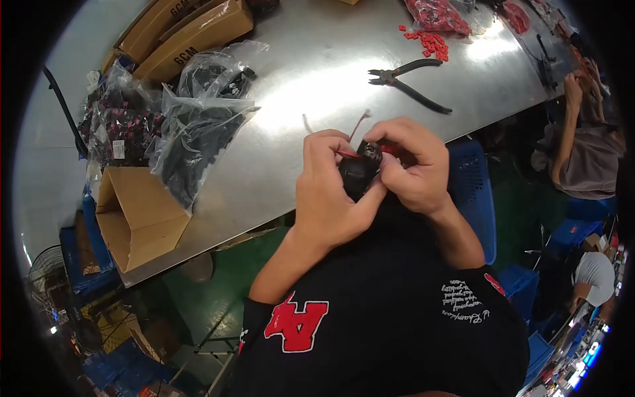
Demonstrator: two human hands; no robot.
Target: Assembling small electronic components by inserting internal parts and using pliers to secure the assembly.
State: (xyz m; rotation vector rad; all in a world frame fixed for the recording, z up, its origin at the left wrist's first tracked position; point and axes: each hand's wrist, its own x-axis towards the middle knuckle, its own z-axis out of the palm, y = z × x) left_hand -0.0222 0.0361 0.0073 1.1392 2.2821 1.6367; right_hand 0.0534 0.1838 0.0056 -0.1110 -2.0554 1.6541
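Note:
A small black rounded part (358, 175), whose exact kind I cannot make out, is held between my two hands over the table's near edge. My left hand (329, 188) is closed around its left side. Thumb and fingers of my right hand (413, 169) pinch its upper right side, and a bit of red shows there. A thin red cord or wire (348, 154) crosses the top of the part by my left fingers. Thin loose ends (360, 124) stick up beyond my hands. Beyond them, cutting pliers (395, 77) with black handles lie spread on the table.
On the metal table (284, 155) lie small red pieces (433, 46) beside a bag of red parts (438, 16). Clear bags of dark parts (205, 112) and cardboard boxes (192, 40) stand left. A blue crate (477, 198) is at my right. A co-worker (592, 155) sits far right.

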